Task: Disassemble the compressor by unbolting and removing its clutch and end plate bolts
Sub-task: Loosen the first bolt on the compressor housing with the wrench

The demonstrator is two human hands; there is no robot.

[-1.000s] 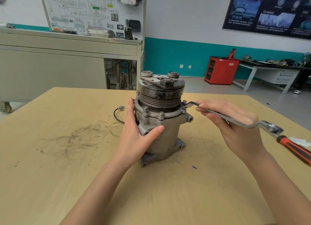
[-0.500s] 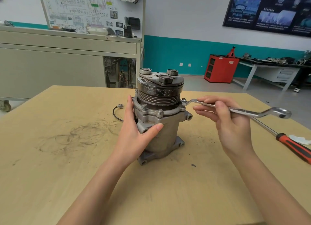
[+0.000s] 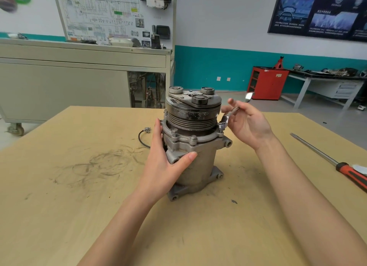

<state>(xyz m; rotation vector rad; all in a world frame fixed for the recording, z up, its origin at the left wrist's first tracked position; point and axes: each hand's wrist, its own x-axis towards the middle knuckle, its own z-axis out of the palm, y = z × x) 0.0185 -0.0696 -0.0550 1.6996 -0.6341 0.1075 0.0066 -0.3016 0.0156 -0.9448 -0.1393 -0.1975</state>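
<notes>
The compressor (image 3: pixel 198 162) stands upright at the middle of the table (image 3: pixel 79 206), clutch (image 3: pixel 193 106) uppermost and mounting feet on the wood. The left hand (image 3: pixel 164 166) grips the housing just below the flange, thumb across the near face, fingers wrapped round the left side.

The step in hand appears to be loosening an end plate bolt (image 3: pixel 222 125) on the right side of the flange. The ring end of the wrench (image 3: pixel 228 116) sits on this bolt. The right hand (image 3: pixel 250 126) holds the shank in a light pinch, with the palm turned toward the near side.

Compared with half a second ago, the handle has swung from nearly level, pointing right, to angled up and toward the far right. The left hand and the compressor have not shifted.

The handle is now near the clutch rim, so the next move probably calls for lifting the ring off, resetting it toward the near right and pulling again. Two more flange bolts (image 3: pixel 193 138) on the near side remain seated.

A screwdriver (image 3: pixel 347 170) lies well apart at the right edge.
</notes>
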